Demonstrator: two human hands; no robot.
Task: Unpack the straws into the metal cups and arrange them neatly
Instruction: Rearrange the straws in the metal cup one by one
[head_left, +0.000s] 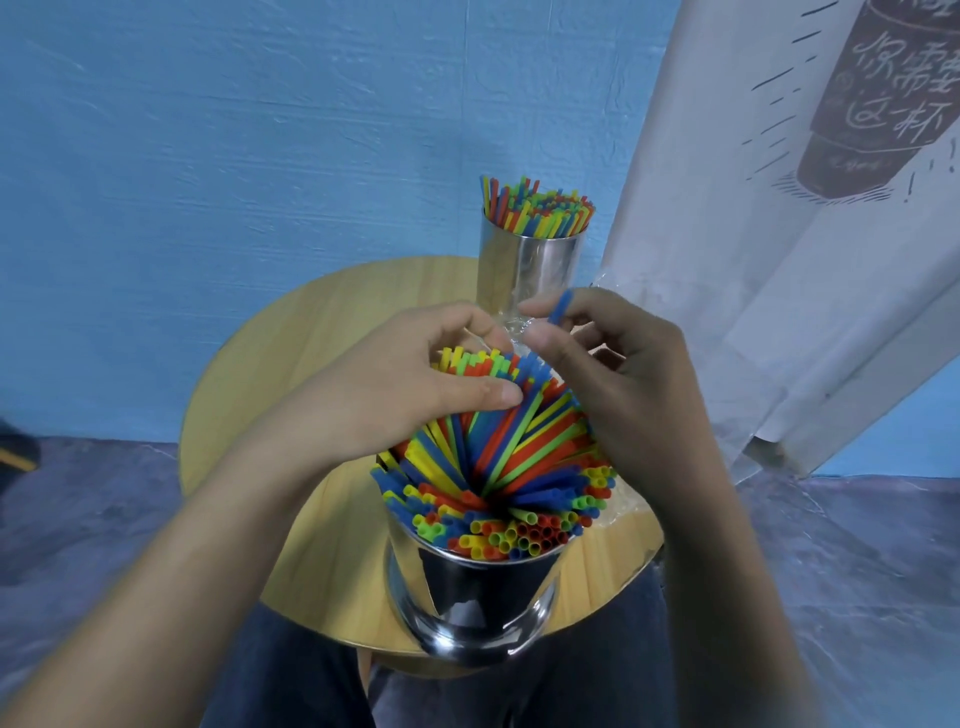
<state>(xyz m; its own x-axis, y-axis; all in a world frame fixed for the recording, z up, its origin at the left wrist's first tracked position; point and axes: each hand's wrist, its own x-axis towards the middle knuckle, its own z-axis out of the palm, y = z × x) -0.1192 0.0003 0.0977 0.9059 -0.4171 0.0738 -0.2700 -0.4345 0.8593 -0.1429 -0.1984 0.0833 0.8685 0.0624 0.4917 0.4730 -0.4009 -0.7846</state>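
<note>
Coloured straws (498, 483) fan out of the near metal cup (478, 587) at the 6 o'clock edge of the round tabletop (249, 374). A full far metal cup (524, 270) stands at 12 o'clock, clear plastic wrap (621, 512) lies just beside the near cup at 3 o'clock, and a white banner (779, 234) hangs at 2 o'clock. The left hand (415, 384), coming from 8 o'clock, has its grip curled round the straws' far tips, while the right hand (618, 374), from 4 o'clock, has its grip pinched on one blue straw (561, 306).
</note>
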